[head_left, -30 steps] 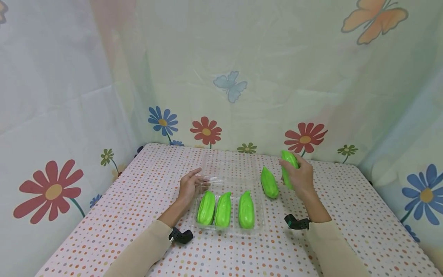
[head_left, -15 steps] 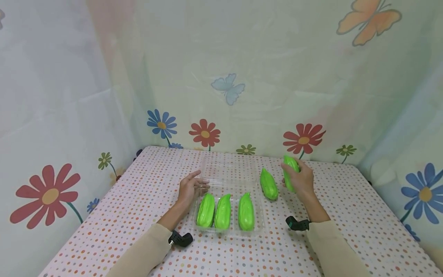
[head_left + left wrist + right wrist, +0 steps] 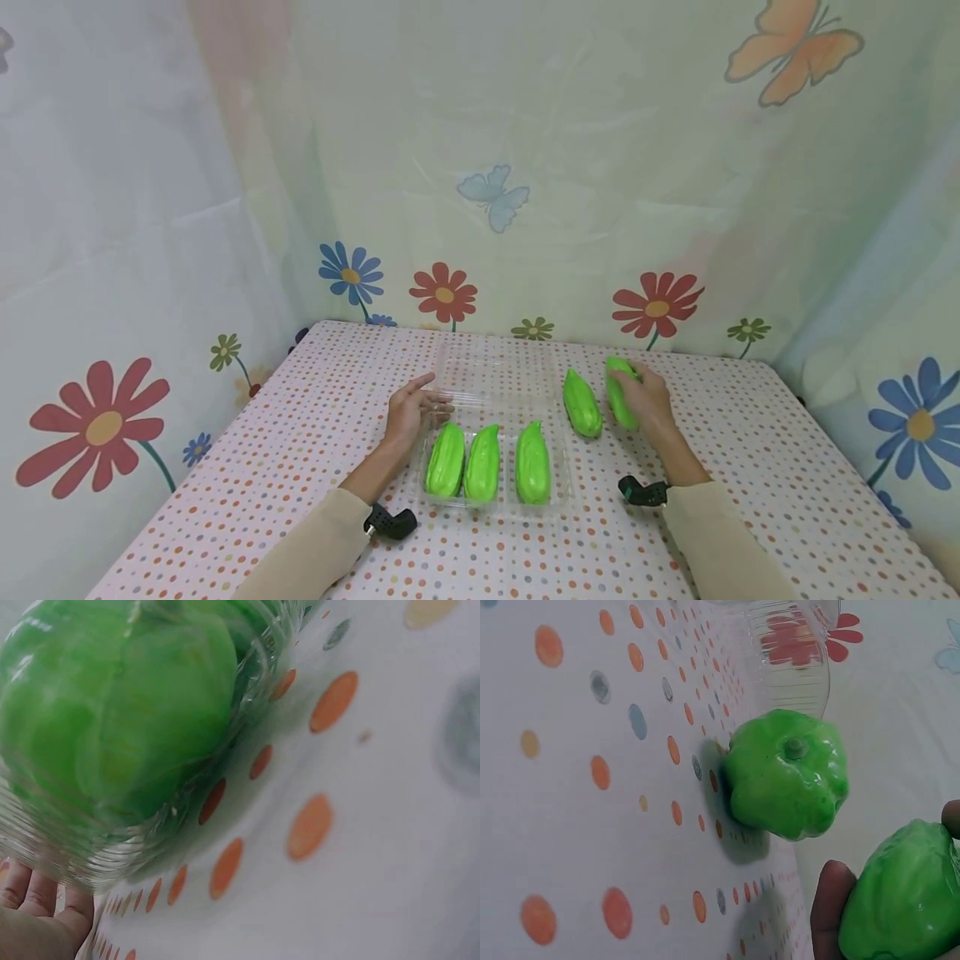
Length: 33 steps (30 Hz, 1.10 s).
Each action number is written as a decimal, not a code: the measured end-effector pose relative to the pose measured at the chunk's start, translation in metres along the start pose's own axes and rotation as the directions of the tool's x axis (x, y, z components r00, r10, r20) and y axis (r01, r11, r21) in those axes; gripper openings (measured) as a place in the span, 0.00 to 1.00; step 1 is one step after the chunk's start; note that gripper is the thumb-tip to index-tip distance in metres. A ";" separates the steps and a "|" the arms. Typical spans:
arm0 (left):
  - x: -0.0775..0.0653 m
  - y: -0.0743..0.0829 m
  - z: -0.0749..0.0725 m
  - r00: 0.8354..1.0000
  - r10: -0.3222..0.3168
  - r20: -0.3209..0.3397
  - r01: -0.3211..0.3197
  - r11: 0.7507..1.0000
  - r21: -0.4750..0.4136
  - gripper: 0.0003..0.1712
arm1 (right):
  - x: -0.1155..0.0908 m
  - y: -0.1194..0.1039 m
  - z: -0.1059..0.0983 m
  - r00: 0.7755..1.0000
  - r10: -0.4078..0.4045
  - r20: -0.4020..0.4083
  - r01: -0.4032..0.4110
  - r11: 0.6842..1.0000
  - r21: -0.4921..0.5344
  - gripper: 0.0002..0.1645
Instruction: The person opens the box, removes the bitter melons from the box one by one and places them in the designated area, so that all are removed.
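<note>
Clear plastic box, one, on a dotted desk; lid folded back on the far side. Three green gourds, inside, wider gap between second and third. Loose gourd, one, on the desk just right of the box. Held gourd, one, gripped between thumb and fingers of the right hand; desk contact hard to tell. Left hand, fingers loosely extended, at the box's left edge.

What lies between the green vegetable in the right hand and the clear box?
One loose green vegetable lies there on the dotted tablecloth; the head and right wrist views both show it.
</note>
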State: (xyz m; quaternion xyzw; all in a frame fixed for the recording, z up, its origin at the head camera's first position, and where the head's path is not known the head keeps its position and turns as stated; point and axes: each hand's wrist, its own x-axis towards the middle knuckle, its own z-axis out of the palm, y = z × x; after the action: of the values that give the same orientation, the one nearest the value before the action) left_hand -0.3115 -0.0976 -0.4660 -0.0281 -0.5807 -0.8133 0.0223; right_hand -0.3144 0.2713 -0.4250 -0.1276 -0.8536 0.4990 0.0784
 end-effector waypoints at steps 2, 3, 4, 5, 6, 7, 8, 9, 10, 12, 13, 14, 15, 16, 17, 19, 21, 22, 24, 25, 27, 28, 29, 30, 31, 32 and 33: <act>0.000 -0.001 0.000 1.000 0.000 -0.006 0.000 1.000 0.007 0.34 | 0.001 0.004 0.002 1.000 0.005 0.016 -0.005 1.000 0.000 0.41; 0.000 -0.001 0.000 1.000 -0.002 -0.008 0.002 1.000 0.012 0.34 | 0.002 0.006 0.004 1.000 0.006 0.021 -0.005 1.000 -0.004 0.40; -0.001 -0.001 0.000 1.000 -0.003 -0.010 0.003 1.000 0.018 0.34 | 0.002 0.008 0.005 1.000 0.007 0.026 -0.007 1.000 -0.008 0.39; -0.001 -0.001 0.001 1.000 -0.006 -0.012 0.006 1.000 0.021 0.34 | 0.003 0.010 0.006 0.999 0.009 0.033 -0.008 1.000 -0.007 0.39; -0.001 -0.001 0.001 1.000 -0.009 -0.013 0.010 1.000 0.025 0.34 | 0.003 0.012 0.007 0.999 0.010 0.039 -0.010 1.000 -0.003 0.38; -0.001 -0.001 0.001 1.000 -0.013 -0.015 0.013 1.000 0.026 0.34 | 0.004 0.013 0.007 0.999 0.010 0.047 -0.010 1.000 -0.001 0.38; -0.001 -0.001 0.001 1.000 -0.015 -0.015 0.015 1.000 0.024 0.34 | 0.004 0.015 0.008 0.998 0.007 0.055 -0.008 1.000 0.004 0.38; -0.001 -0.001 0.001 1.000 -0.014 -0.014 0.014 1.000 0.028 0.34 | 0.005 0.016 0.009 0.998 0.002 0.065 -0.003 1.000 0.007 0.38; -0.001 -0.001 0.001 1.000 -0.012 -0.013 0.013 1.000 0.028 0.34 | 0.005 0.017 0.009 0.997 -0.004 0.074 0.003 1.000 0.015 0.39; -0.001 -0.001 0.001 1.000 -0.012 -0.013 0.012 1.000 0.028 0.34 | 0.006 0.018 0.009 0.996 -0.023 0.085 0.021 1.000 0.019 0.40; -0.001 -0.001 0.001 1.000 -0.012 -0.012 0.012 1.000 0.026 0.34 | 0.006 0.018 0.009 0.996 -0.030 0.089 0.029 0.999 0.015 0.40; -0.001 -0.001 0.001 1.000 -0.011 -0.012 0.012 1.000 0.026 0.34 | 0.006 0.017 0.008 0.995 -0.039 0.093 0.038 0.999 0.010 0.41; -0.001 0.000 0.001 1.000 -0.009 -0.010 0.009 1.000 0.026 0.34 | 0.007 0.017 0.008 0.994 -0.044 0.097 0.044 0.999 0.003 0.41; -0.001 0.000 0.001 1.000 -0.010 -0.010 0.011 1.000 0.020 0.34 | 0.007 0.017 0.008 0.994 -0.047 0.099 0.048 0.999 -0.007 0.42; 0.000 0.001 0.001 1.000 -0.013 -0.011 0.013 1.000 0.015 0.34 | 0.007 0.016 0.008 0.994 -0.046 0.103 0.048 0.999 -0.018 0.42; 0.000 0.001 0.001 1.000 -0.016 -0.012 0.016 1.000 0.006 0.34 | 0.008 0.015 0.008 0.993 -0.038 0.110 0.042 0.998 -0.039 0.43; 0.000 0.001 0.001 1.000 -0.017 -0.014 0.017 1.000 0.003 0.34 | 0.008 0.014 0.009 0.993 -0.030 0.115 0.036 0.998 -0.052 0.43; 0.001 0.001 0.001 1.000 -0.019 -0.016 0.019 1.000 0.001 0.34 | 0.008 0.014 0.009 0.993 -0.030 0.115 0.037 0.997 -0.061 0.43; 0.001 0.001 0.001 1.000 -0.019 -0.017 0.019 1.000 -0.001 0.34 | 0.008 0.014 0.010 0.993 -0.035 0.117 0.044 0.996 -0.078 0.43; 0.001 0.001 0.001 1.000 -0.018 -0.017 0.018 1.000 -0.001 0.34 | 0.008 0.014 0.010 0.992 -0.039 0.117 0.049 0.995 -0.086 0.43; 0.001 0.001 0.001 1.000 -0.016 -0.015 0.016 1.000 -0.002 0.34 | 0.008 0.016 0.011 0.992 -0.048 0.117 0.060 0.993 -0.100 0.43; 0.001 0.001 0.001 1.000 -0.015 -0.015 0.015 1.000 -0.001 0.34 | 0.008 0.016 0.012 0.992 -0.049 0.118 0.062 0.993 -0.104 0.43; 0.001 0.001 0.001 1.000 -0.015 -0.015 0.015 1.000 -0.001 0.34 | 0.008 0.017 0.012 0.992 -0.049 0.119 0.062 0.992 -0.107 0.43; 0.001 0.000 0.001 1.000 -0.016 -0.016 0.016 1.000 0.000 0.34 | 0.008 0.017 0.012 0.992 -0.049 0.120 0.062 0.992 -0.112 0.43; 0.001 0.001 0.002 1.000 -0.015 -0.016 0.015 1.000 0.003 0.34 | 0.008 0.018 0.012 0.992 -0.046 0.119 0.060 0.992 -0.113 0.43; 0.001 0.001 0.002 1.000 -0.015 -0.017 0.015 1.000 0.004 0.34 | 0.008 0.017 0.012 0.992 -0.046 0.117 0.060 0.991 -0.116 0.43; 0.001 0.001 0.002 1.000 -0.015 -0.020 0.015 1.000 0.004 0.33 | 0.008 0.017 0.012 0.992 -0.046 0.114 0.059 0.991 -0.118 0.43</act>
State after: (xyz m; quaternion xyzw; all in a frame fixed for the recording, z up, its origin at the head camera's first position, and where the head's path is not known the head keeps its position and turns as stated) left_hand -0.3127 -0.0963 -0.4645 -0.0158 -0.5825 -0.8124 0.0219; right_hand -0.3227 0.2714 -0.4459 -0.0816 -0.8885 0.4502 0.0360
